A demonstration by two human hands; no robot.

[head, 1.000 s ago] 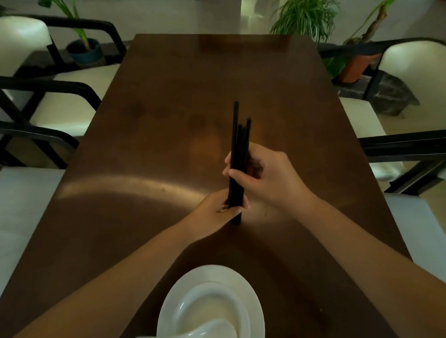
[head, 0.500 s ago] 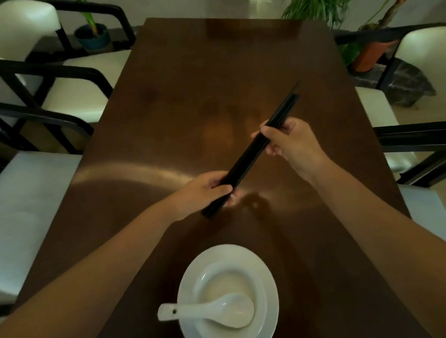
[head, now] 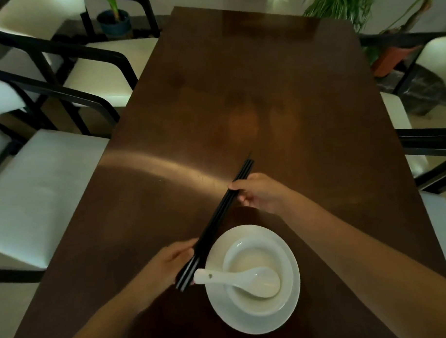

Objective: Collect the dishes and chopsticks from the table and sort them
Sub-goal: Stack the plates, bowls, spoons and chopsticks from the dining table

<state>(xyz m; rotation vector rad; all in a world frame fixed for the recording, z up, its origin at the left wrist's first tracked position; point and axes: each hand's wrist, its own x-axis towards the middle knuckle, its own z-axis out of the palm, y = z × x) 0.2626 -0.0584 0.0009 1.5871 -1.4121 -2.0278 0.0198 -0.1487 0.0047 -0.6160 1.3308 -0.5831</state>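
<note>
Holding a bundle of black chopsticks (head: 215, 223) at both ends was basically the whole scene here. The sticks ran diagonally over the brown table (head: 239, 92), low end near the person, far end pointing up and to the right. The left hand (head: 169, 263) was curled around the near end, fingers pinching the bundle from the left side, and the arm looked a bit blurred. The right hand (head: 259, 193) was closed on the sticks further up, thumb on top and fingers tucked under, with the tips sticking out past it. Can't tell if the sticks were touching the tabletop or just above it.

Right beside the near end sat a white plate (head: 294, 292) with a white bowl (head: 255, 258) on it, and a white ceramic spoon (head: 241, 280) lay in the bowl with its handle poking out over the rim toward the left hand. The handle tip was almost touching the chopsticks.

White-cushioned chairs with black frames (head: 53, 179) lined both sides of the table, and some potted plants (head: 337, 3) stood past the far end.
</note>
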